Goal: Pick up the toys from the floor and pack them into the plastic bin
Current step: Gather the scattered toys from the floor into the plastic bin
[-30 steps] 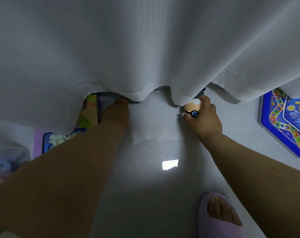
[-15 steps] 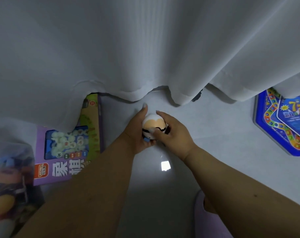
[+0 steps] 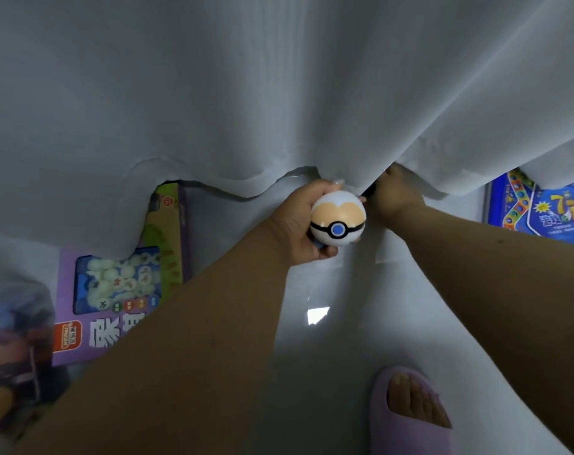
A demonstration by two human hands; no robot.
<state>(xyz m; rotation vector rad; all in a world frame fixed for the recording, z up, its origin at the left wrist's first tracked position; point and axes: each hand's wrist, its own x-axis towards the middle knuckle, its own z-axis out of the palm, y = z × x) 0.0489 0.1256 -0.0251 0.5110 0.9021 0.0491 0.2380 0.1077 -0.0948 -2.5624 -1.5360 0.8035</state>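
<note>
Change: since half a second ago the ball [image 3: 338, 219] sits in my left hand [image 3: 300, 224] alone, and my right hand [image 3: 392, 198] has gone back to the curtain [image 3: 279, 93] hem at about 1 o'clock from the ball.
Left hand: holding the ball, fingers wrapped round its left and underside, thumb over the top.
Right hand: reaching under the hem; its fingertips are hidden by the cloth, so I cannot tell whether it grips anything. Something small and dark shows just at its left edge, too little to name.
Ball: held above the floor [image 3: 328, 356], close below the hem. It is round, so it has no long axis; its blue button faces up toward me, the black band runs roughly 9 to 3 o'clock, the peach half on the far side.
Bin: I judge the blurred clear container [image 3: 13, 339] at 8 o'clock from the ball, at the picture's left edge, to be the bin, with toys already in it. It lies on my left, so the left hand is the nearer one for the drop.
Still on the floor: a purple game box [image 3: 115, 300] at 8 o'clock, partly under the curtain, and a blue game board [image 3: 541, 208] at 3 o'clock.
Foot: my slipper [image 3: 407, 415] at 5 o'clock.
</note>
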